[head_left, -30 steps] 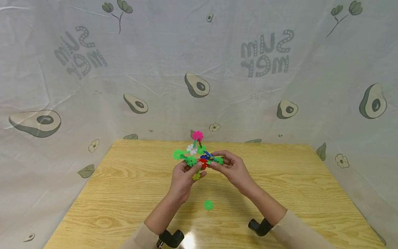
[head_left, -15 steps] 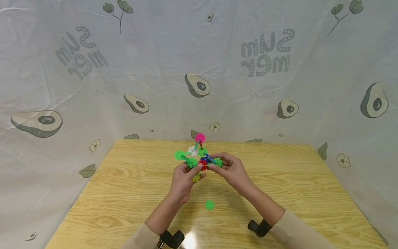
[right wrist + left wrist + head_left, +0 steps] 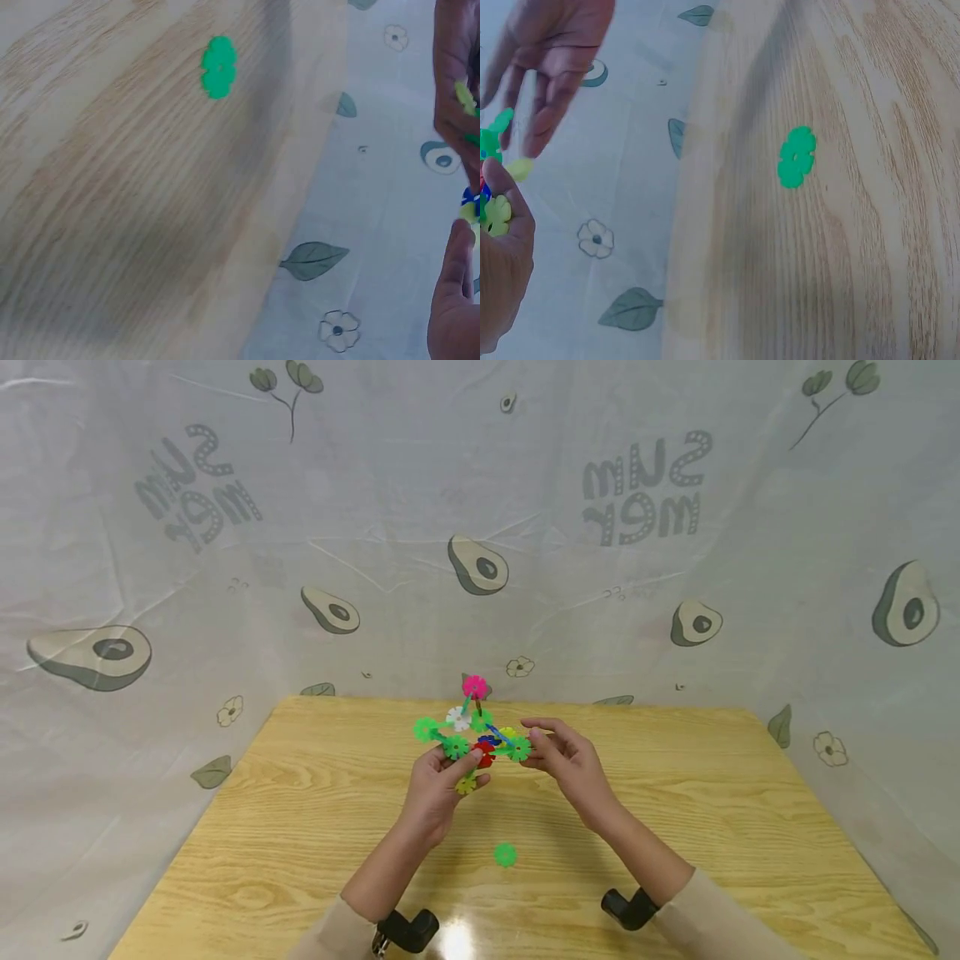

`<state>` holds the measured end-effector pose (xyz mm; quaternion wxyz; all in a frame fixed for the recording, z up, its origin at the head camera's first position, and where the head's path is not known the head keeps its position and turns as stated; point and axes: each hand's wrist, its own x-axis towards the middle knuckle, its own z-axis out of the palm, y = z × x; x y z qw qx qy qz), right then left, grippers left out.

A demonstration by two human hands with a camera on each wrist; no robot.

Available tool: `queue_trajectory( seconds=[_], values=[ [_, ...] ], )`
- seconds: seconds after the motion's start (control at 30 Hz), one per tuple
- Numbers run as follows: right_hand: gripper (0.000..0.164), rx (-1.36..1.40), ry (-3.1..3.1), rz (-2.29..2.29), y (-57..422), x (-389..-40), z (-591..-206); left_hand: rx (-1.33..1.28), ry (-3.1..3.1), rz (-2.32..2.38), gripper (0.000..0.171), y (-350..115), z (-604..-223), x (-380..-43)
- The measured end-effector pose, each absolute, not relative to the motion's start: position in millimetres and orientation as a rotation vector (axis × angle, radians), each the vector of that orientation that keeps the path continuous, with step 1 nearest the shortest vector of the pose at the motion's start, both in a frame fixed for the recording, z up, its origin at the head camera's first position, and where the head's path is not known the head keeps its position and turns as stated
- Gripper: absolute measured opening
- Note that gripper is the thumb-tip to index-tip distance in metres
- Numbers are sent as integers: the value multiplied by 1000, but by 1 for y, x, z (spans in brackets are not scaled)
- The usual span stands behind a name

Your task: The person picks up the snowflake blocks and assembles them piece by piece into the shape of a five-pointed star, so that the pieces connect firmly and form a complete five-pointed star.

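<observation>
In the head view my left hand (image 3: 435, 787) grips a joined structure of notched plastic snowflake discs, its thumb pressed on the red disc (image 3: 484, 754). A pink disc (image 3: 475, 687) tops the structure, a white disc (image 3: 458, 719) sits below it, and a green disc (image 3: 426, 729) sticks out left. Another green disc (image 3: 519, 748) ends the right side, with a blue disc (image 3: 490, 740) near the middle. My right hand (image 3: 572, 768) is beside that right end, fingers relaxed; in the left wrist view the right hand (image 3: 555, 64) shows long, loosely extended fingers.
A loose green disc (image 3: 506, 855) lies flat on the wooden table (image 3: 675, 793), nearer me than the hands. Behind the table hangs a pale printed cloth (image 3: 405, 635). Black wrist mounts (image 3: 628, 910) sit under both forearms.
My right hand has let go of the structure's right side and drawn slightly right. The left hand, still holding the structure, has shifted a little left.
</observation>
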<state>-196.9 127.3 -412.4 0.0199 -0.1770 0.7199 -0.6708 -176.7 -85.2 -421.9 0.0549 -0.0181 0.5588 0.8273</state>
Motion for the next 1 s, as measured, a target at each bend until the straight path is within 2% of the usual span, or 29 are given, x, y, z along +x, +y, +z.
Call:
queue_trajectory(
  seconds=[0.13,0.3,0.63,1.0],
  values=[
    [41,-454,2155,-2102,133,-202,-421,-65,1677,2487,26,-87,-421,-177],
    [47,-496,1852,-2110,135,-208,-431,-40,1644,2453,32,-87,-420,-177],
    [38,-549,1526,-2178,130,-211,-436,16,1623,2407,37,-85,-416,-176],
    [26,-438,1509,-2252,122,-207,-432,31,1669,2378,20,-87,-415,-178]
  ],
)
